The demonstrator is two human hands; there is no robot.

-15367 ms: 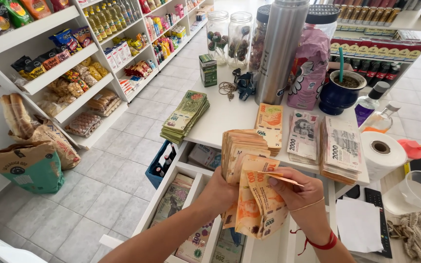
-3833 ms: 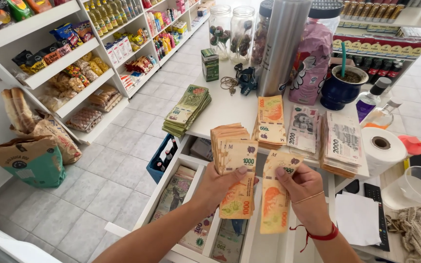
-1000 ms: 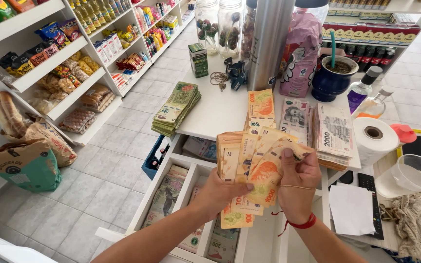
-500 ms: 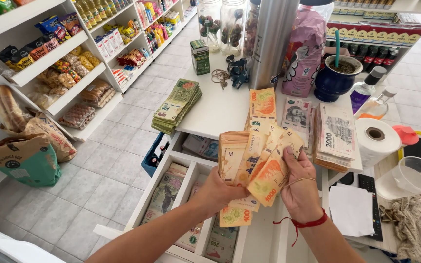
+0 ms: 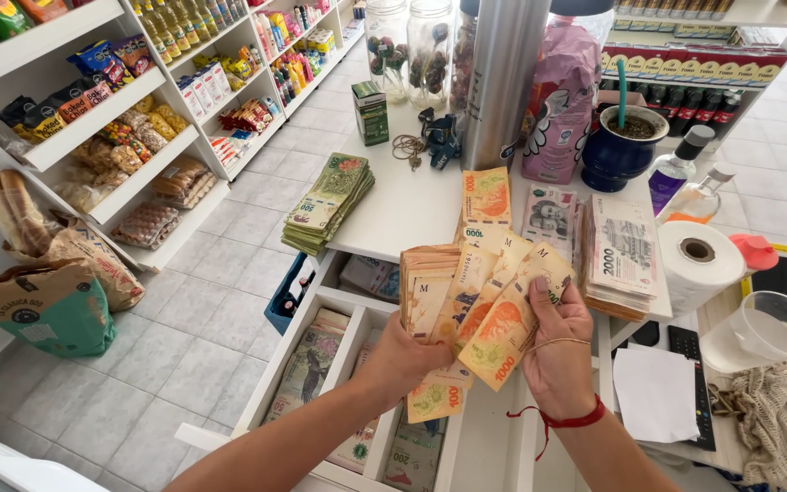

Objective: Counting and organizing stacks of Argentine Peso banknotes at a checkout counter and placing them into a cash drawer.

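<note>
My left hand (image 5: 404,357) grips a thick fanned wad of orange banknotes (image 5: 466,305) from below, above an open cash drawer (image 5: 321,364). My right hand (image 5: 556,351) holds the right side of the same fan, thumb on the top notes, with a thin rubber band around its fingers and a red string at the wrist. More notes lie on the white counter (image 5: 403,200): an orange stack (image 5: 486,196), grey-pink stacks (image 5: 621,255) and a green stack (image 5: 328,200) at the counter's left edge.
A steel thermos (image 5: 503,82), glass jars (image 5: 409,46), a pink bag (image 5: 562,100), a blue mate cup (image 5: 626,146), spray bottles and a paper roll (image 5: 699,260) crowd the counter. Snack shelves (image 5: 93,118) and bread bags (image 5: 38,264) line the left aisle.
The fan of orange notes has spread wider between my hands over the last second. Earlier I held a separate portion of notes in my right hand, apart from the left stack.
</note>
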